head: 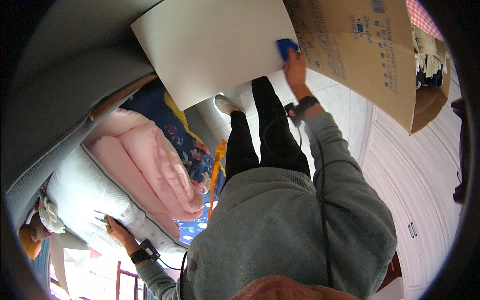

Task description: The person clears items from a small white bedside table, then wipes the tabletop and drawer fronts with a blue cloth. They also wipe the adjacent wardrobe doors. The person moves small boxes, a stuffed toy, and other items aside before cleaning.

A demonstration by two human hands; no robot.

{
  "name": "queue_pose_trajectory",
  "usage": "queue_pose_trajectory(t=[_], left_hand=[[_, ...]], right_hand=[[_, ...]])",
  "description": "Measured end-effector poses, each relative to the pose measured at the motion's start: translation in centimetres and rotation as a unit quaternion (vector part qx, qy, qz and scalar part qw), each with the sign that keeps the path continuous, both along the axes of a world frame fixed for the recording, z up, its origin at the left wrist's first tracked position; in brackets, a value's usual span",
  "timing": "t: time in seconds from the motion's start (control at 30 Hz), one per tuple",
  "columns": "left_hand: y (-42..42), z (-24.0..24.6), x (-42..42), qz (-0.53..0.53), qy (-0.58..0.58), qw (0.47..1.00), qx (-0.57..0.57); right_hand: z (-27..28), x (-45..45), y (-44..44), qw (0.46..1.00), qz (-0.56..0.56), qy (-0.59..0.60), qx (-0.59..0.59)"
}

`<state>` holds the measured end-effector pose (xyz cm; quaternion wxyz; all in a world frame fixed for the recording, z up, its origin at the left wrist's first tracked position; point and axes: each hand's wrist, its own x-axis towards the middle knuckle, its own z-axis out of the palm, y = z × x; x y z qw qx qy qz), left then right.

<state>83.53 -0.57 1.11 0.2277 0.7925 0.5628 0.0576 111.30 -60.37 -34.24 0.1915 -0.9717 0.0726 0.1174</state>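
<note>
My right hand (294,71) is closed around a blue cloth (287,48), which lies against the right edge of a smooth white flat surface (213,45). The cloth looks slightly blurred. At the lower left, my left hand (118,232) is above a white pillow (108,195) and grips a small, thin, dark and shiny object (100,219) that I cannot identify. Both wrists wear black bands with small devices and cables. A folded pink quilt (150,165) lies beside the pillow on a dark blue floral bedcover (191,150).
A large printed cardboard box (360,56) stands right of the white surface, with clothes (429,56) behind its panel. White wardrobe doors (405,187) line the right side. A grey padded headboard (82,82) curves along the left. An orange strap (216,172) hangs by the bed.
</note>
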Motion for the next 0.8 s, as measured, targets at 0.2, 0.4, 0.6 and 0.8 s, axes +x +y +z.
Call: queue_pose_trajectory(t=[0.2, 0.4, 0.6, 0.8], left_hand=[[-0.8, -0.2, 0.5, -0.045, 0.035, 0.997, 0.059], [-0.9, -0.6, 0.3, -0.012, -0.03, 0.999, 0.04], [-1.3, -0.3, 0.3, -0.022, -0.032, 0.999, 0.023], [-1.4, -0.5, 0.6, 0.0, -0.05, 0.999, -0.004]], right_hand=[[-1.0, 1.3, 6.9, 0.998, 0.003, -0.061, -0.002], [-1.0, 5.2, 15.5, 0.989, 0.062, -0.125, 0.054], [-1.6, 17.8, 21.4, 0.988, 0.05, -0.146, -0.013], [-1.9, 22.2, 29.1, 0.969, 0.185, -0.162, -0.017]])
